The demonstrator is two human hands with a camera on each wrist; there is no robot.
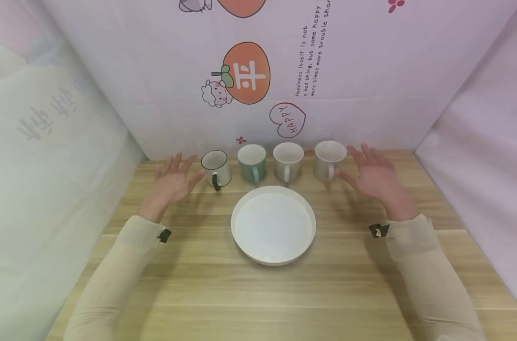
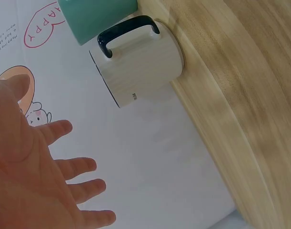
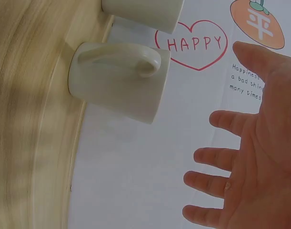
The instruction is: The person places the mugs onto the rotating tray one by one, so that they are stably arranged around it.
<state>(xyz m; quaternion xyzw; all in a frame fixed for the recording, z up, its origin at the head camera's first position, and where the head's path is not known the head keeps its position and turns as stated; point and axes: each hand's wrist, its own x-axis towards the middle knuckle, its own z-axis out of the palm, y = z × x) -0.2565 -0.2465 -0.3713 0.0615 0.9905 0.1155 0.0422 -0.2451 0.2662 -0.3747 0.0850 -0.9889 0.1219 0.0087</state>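
Note:
Several mugs stand upright in a row at the back of the table. Leftmost is a white mug with a dark rim and black handle (image 1: 221,174); then come a green mug (image 1: 251,169), a white mug (image 1: 293,166) and another white mug (image 1: 325,163) at the right end. A round white tray (image 1: 273,257) lies in front of them. My left hand (image 1: 171,184) spreads its fingers beside the black-handled mug, holding nothing. Beside the rightmost mug my right hand (image 1: 374,177) is likewise spread, with nothing in it. Both wrist views show a gap between fingers and mug.
The wooden table (image 1: 258,303) ends at a white printed cloth (image 1: 352,71) right behind the mugs. More white cloth hangs along the left side (image 1: 62,189) and the right side (image 1: 484,132). The mug handles point toward the front.

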